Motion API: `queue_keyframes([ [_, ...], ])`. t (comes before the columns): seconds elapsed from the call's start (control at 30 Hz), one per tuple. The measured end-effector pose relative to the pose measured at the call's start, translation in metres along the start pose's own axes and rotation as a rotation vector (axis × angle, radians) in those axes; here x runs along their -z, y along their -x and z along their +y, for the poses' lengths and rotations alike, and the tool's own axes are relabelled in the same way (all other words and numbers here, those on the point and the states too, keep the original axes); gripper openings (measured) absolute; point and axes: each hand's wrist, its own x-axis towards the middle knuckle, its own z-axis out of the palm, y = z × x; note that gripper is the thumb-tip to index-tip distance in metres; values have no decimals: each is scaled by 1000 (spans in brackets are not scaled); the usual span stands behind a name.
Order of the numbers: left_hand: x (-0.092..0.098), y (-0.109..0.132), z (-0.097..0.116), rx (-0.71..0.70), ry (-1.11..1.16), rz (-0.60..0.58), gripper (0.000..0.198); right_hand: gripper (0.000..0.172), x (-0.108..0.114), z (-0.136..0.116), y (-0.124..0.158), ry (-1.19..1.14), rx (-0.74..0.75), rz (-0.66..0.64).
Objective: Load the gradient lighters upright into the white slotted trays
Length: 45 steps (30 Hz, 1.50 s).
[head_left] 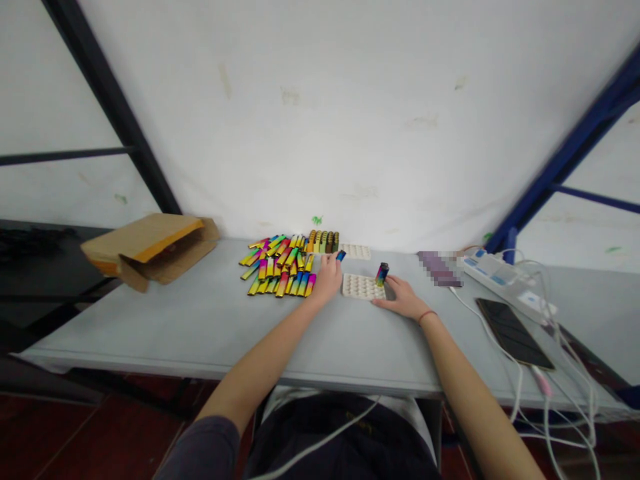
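Note:
My left hand [330, 275] holds a small rainbow-coloured metallic case [341, 255] between its fingertips, just above and left of a white tray with rows of round recesses [357, 287]. One similar case [382, 274] stands upright at the tray's right end. My right hand [399, 298] rests beside it, thumb and fingers apart at the tray's right edge; its fingertips are close to the standing case. Left of my left hand lies a loose pile of shiny multicoloured cases [283, 263]. Behind it, several cases stand in upright rows [323, 241].
A second white tray [356, 251] lies near the wall. An open cardboard box [150, 250] is at the left. On the right are a blurred purple object [440, 269], a white power strip [510, 287], a black phone [515, 333] and tangled white cables. The grey table [200, 333] has its front edge near my body.

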Motion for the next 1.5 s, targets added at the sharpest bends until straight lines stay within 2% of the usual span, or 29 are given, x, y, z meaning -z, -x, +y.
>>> queue_keyframes([
  [0.1,-3,2,11,217,426,31,28,71,0,0,0,4,6,1],
  [0.2,-3,2,21,384,746,-21,24,70,0,0,0,-1,10,14],
  [0.33,-1,4,28,553,940,-85,51,70,-1,0,0,-8,8,27],
  [0.5,4,6,31,630,942,-85,60,68,0,0,1,-8,12,29],
  [0.67,5,6,32,669,904,-121,54,67,-1,2,0,-13,18,27],
  [0.83,1,8,34,716,891,-83,46,67,-2,3,0,-10,18,20],
  [0.97,-1,10,32,719,908,-71,45,66,-3,3,-1,-24,14,35],
  [1.2,-1,9,29,692,930,-116,48,67,-1,2,0,-17,22,30],
  [1.33,-1,6,28,696,902,-81,46,66,-1,-5,-1,47,-19,45],
  [1.5,3,4,29,693,904,-10,39,73,-6,-16,-5,153,-91,67],
])
